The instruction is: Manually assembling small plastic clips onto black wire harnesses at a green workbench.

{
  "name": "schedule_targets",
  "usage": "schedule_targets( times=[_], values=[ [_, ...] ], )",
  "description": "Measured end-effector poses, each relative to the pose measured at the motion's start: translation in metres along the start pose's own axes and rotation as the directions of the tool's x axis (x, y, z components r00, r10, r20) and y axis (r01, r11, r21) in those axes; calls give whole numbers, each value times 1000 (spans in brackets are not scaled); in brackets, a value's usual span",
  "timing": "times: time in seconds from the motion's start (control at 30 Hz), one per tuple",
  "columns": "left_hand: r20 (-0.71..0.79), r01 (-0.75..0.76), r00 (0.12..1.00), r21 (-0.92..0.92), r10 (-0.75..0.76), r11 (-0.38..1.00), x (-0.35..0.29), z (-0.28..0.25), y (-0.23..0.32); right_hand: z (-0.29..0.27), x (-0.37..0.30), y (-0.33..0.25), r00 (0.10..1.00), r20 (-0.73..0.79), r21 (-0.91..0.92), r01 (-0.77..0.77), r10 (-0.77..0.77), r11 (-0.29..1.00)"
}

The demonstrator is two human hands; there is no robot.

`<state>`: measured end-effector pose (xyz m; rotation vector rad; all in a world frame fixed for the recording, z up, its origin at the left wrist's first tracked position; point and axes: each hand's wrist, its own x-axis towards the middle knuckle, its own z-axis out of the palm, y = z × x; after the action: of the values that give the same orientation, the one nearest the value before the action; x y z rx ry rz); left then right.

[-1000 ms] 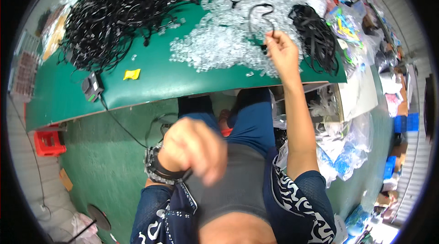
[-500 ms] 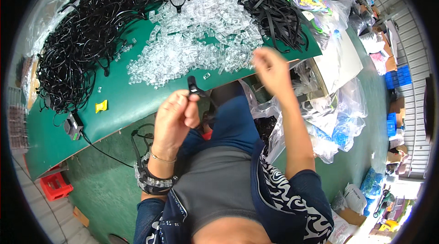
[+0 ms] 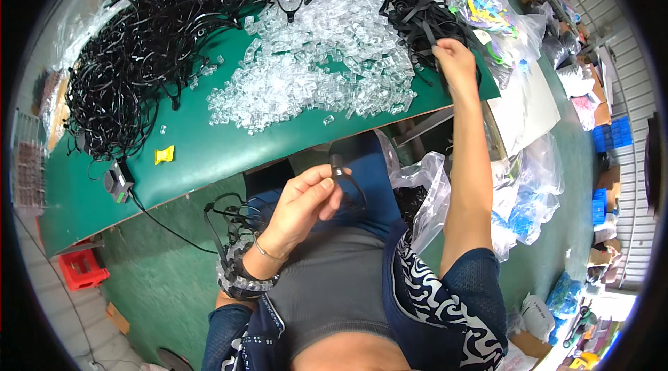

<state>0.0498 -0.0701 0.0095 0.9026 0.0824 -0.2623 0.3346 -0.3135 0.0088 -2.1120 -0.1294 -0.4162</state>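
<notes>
My left hand (image 3: 305, 203) is held in front of my body, off the table's near edge, pinching a short black strap (image 3: 339, 162) whose thin end curves down to the right. Reaching to the table's right side, my right hand (image 3: 457, 67) has its fingertips closed on a flat black strap at the edge of a pile of black straps (image 3: 410, 13). Between the straps and a tangle of black cords (image 3: 146, 44) spreads a heap of small clear plastic pieces (image 3: 306, 72). Black loops with clear pieces (image 3: 240, 277) bunch round my left forearm.
On the green table (image 3: 202, 176) lie a yellow wrapped packet (image 3: 164, 155) and a small black device (image 3: 119, 180) with a cable running off the edge. Clear plastic bags (image 3: 532, 194) hang at the right. A red plastic crate (image 3: 82, 269) stands on the floor at left.
My right hand has moved right and away from me, from the clear pieces to the black straps. My left hand has moved right and nearer my body with its strap.
</notes>
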Motion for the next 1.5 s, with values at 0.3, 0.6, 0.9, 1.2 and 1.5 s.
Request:
schedule_targets(
  times=[0.3, 0.6, 0.9, 1.2, 1.5],
  values=[
    [-114, -91, 988, 103, 103, 990, 10, -13, 0, -24, -182, -95, 766, 643, 548, -475, 16, 688],
    [-135, -286, 925, 372, 356, 883, -1, -20, -12, 22, -232, -113, 620, 779, 427, -633, 92, 646],
    [-173, -285, 914, 369, 366, 885, -7, -29, -19, 31, -239, -122, 652, 743, 422, -634, 154, 648],
    [-20, -328, 852, 757, 522, 565, -6, -27, -15, 40, -243, -125, 735, 666, 505, -569, 127, 649],
    [22, -367, 783, 824, 622, 432, -2, -23, -32, 37, -239, -114, 675, 718, 462, -644, 169, 610]
  ],
)
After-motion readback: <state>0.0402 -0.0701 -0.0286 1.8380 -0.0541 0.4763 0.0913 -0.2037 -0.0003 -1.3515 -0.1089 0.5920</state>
